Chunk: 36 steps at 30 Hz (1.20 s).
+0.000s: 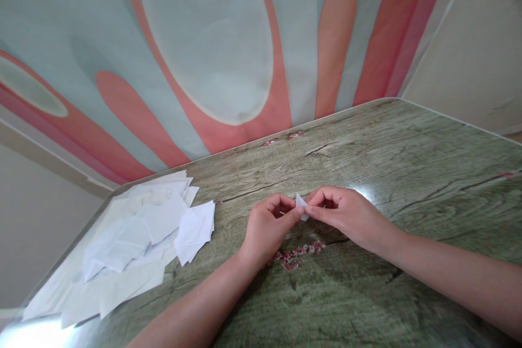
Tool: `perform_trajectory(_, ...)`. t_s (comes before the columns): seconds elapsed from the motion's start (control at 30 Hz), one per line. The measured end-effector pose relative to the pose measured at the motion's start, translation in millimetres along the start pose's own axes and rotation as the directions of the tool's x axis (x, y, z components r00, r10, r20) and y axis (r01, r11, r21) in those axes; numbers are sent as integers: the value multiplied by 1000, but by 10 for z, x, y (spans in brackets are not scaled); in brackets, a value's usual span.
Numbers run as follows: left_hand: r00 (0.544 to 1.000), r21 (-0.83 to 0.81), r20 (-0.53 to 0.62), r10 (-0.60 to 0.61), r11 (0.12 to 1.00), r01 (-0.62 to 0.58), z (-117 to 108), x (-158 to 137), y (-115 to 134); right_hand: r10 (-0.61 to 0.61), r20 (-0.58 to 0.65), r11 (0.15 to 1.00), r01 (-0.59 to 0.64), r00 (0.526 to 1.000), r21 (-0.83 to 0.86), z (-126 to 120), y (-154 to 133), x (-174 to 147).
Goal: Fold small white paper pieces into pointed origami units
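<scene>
Between my two hands is a small folded piece of white paper (300,202), with a pointed tip sticking up. My left hand (269,223) pinches its left side between thumb and fingers. From the right, my right hand (342,212) pinches the same paper, its thumb almost touching the left thumb. Both hands are just above the wood-patterned table (367,293). The fingertips hide the paper's lower part and edges, so its full shape cannot be made out.
A loose heap of white paper sheets (122,239) covers the table's left side. A smaller stack of white paper squares (196,228) lies at its right edge. Behind the table's far edge stands a wall with a red and grey pattern (204,38).
</scene>
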<state>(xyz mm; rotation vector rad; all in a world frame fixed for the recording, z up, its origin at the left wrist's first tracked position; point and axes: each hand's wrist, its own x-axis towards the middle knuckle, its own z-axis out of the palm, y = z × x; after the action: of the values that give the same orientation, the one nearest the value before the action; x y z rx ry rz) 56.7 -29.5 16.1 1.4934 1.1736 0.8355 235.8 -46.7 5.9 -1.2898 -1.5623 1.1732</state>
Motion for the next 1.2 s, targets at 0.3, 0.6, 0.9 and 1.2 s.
perform_trajectory(0.3,996,-63,86,13,998,-7,-27,21,-17,-57,37,998,58,998,-32,19,-39,-26)
perform_trajectory(0.6,1000,59,0,20,998,-20,-10,4,-12,-24,52,1000,25,998,-13,51,18,-5)
perform_trajectory(0.9,996,129,-18,82,989,-79,-6,9,-9,15,35,1000,-15,999,-1,46,35,11)
perform_trajectory(1.2,968,310,123,220,918,-248,-120,7,58,-17,27,997,19,999,-70,32,-19,-15)
